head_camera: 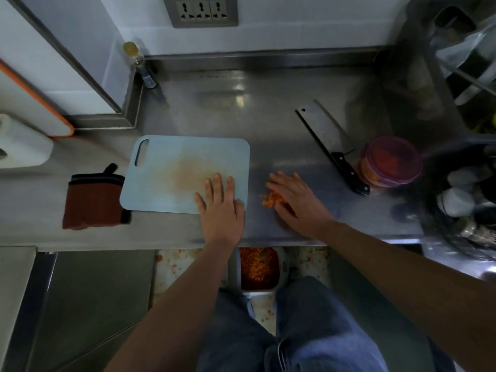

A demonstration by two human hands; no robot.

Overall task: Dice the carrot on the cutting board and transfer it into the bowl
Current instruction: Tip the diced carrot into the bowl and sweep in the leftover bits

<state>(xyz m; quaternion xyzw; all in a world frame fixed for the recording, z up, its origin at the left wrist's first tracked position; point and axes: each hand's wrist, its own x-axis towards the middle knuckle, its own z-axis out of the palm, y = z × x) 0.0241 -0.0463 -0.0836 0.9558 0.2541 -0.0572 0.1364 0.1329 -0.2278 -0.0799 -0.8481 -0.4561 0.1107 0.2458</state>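
The pale blue cutting board (171,173) lies on the steel counter with an orange stain and no carrot on it. My left hand (220,202) rests flat on the board's near right corner, fingers straight. A small heap of diced carrot (271,199) lies on the counter just right of the board. My right hand (295,200) lies flat on the counter against that heap, fingers straight. A clear bowl with a purple rim (390,161), holding diced carrot, stands at the right. A cleaver (330,143) with a black handle lies beside the bowl.
A brown cloth (92,200) lies left of the board. A bottle (139,63) stands at the back left corner. A sink with dishes (467,76) is at the right. On the floor below the counter edge stands a container of carrot scraps (257,268).
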